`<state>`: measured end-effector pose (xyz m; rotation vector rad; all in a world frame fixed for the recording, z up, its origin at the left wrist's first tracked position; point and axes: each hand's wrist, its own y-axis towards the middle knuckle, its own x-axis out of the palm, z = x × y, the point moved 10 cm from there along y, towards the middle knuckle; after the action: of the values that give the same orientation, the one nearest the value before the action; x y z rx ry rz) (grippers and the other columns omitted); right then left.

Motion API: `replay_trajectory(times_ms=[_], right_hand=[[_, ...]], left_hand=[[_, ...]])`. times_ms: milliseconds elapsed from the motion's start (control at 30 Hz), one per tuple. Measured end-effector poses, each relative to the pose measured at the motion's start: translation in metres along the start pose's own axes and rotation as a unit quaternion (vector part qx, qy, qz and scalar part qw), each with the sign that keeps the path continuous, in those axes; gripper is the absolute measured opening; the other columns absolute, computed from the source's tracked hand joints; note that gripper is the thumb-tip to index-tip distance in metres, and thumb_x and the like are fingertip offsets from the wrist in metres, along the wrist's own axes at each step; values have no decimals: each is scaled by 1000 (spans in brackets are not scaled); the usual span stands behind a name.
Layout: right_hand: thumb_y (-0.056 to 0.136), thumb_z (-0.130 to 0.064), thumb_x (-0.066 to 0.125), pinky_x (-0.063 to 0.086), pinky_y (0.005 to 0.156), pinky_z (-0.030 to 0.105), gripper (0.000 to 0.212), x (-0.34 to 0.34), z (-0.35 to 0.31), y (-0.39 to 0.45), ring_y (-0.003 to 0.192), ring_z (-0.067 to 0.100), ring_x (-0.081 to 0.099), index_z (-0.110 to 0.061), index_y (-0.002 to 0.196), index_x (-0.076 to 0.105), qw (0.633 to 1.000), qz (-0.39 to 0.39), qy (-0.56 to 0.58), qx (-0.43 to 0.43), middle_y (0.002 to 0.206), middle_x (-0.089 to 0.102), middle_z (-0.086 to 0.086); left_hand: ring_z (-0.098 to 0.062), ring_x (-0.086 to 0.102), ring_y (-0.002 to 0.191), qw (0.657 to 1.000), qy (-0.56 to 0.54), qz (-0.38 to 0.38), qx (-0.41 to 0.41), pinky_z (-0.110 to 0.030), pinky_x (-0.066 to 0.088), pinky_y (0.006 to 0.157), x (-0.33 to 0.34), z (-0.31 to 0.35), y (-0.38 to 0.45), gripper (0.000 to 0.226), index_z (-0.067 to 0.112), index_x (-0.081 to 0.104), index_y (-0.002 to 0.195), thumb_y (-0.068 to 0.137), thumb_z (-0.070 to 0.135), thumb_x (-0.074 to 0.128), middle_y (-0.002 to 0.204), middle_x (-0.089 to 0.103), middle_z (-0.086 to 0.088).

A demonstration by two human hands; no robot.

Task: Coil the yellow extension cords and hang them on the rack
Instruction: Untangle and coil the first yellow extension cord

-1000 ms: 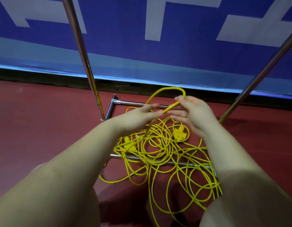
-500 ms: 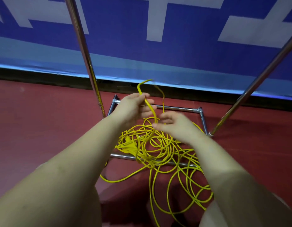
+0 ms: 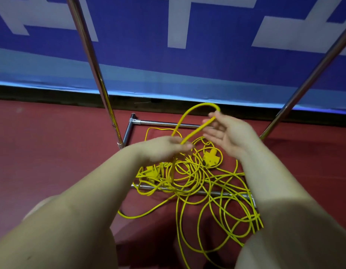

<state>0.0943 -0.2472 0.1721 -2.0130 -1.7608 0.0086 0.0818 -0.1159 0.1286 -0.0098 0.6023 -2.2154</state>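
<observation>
A tangle of yellow extension cord [image 3: 197,183] lies on the red floor, draped over the base of a chrome rack [image 3: 168,124]. A yellow socket block [image 3: 211,157] sits in the pile, and another yellow fitting [image 3: 150,171] lies at its left. My left hand [image 3: 164,148] grips two strands of the cord just above the pile. From it a raised loop [image 3: 197,107] arcs up and right. My right hand [image 3: 228,131] pinches the top of that loop between thumb and forefinger, its other fingers spread.
The rack's left upright [image 3: 94,74] and right upright [image 3: 304,84] rise on either side of my hands. Its near base bar [image 3: 189,191] runs under the cords. Behind stands a blue and white banner wall [image 3: 168,65]. My knees fill the bottom corners.
My right hand rose from the pile to the top of the loop and took hold of it. My left hand dropped lower, still holding the cord. The loop swung right.
</observation>
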Motion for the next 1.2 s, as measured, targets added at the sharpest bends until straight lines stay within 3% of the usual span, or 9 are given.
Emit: replay_trajectory(times_ms=[100,233,400,533,667,800,933,1033,1200], right_hand=[[98,-25,44,57,56,24,20,-14,-9,1,67,12,71,-15,86,57,975,37,219,11,68,72,0],[97,-27,45,51,85,37,45,-18,-12,4,120,26,55,-5,136,39,967,38,251,7,127,57,14],[91,-19,54,44,92,36,54,11,12,0,108,24,59,-15,141,34,997,-49,-58,26,125,58,9],[81,-18,70,45,95,30,58,38,50,-10,105,13,62,-10,133,47,907,-147,-395,12,113,65,2],[89,-24,63,47,83,31,21,54,67,-14,89,18,63,-11,102,53,857,-166,-487,-17,97,67,4],[94,-26,54,47,92,42,8,55,52,-8,101,31,62,-19,95,58,890,-128,-434,-60,102,67,10],[100,-19,40,55,67,23,19,48,38,-7,70,16,68,-17,85,52,959,-105,-262,-24,86,60,4],[99,-20,41,57,56,24,21,22,13,0,54,15,68,-12,84,54,999,-21,-38,-27,66,62,6],[100,-24,40,56,50,22,24,-7,-3,3,52,11,68,-14,83,54,976,43,211,-19,49,63,-4]], left_hand=[[-17,56,86,996,83,-10,7,-28,43,75,11,-4,4,17,17,55,113,100,19,44,97,65,-1],[-18,58,72,999,-3,47,23,-28,49,64,-1,4,6,10,17,48,96,101,11,41,84,64,-3],[-13,65,62,990,-87,99,48,-30,51,63,-31,11,5,16,16,49,89,102,15,39,81,68,-2],[-11,68,59,968,-210,120,69,-25,56,53,-38,19,-1,16,15,49,92,102,16,37,74,71,1],[-13,70,60,885,-418,168,119,-25,57,50,-58,30,-8,19,13,50,96,103,15,33,70,71,-2],[-13,70,75,831,-508,166,155,-28,58,56,-70,35,-14,20,11,52,104,103,19,33,89,69,-5],[-21,63,105,915,-366,130,109,-34,50,84,-53,28,-4,19,17,51,110,101,26,37,119,63,-7],[-22,55,121,982,-179,39,54,-35,40,102,-21,14,3,29,19,55,119,100,30,37,127,61,-7],[-13,55,102,990,79,63,98,-31,40,99,-17,19,1,20,18,60,111,100,23,44,111,65,-4]])
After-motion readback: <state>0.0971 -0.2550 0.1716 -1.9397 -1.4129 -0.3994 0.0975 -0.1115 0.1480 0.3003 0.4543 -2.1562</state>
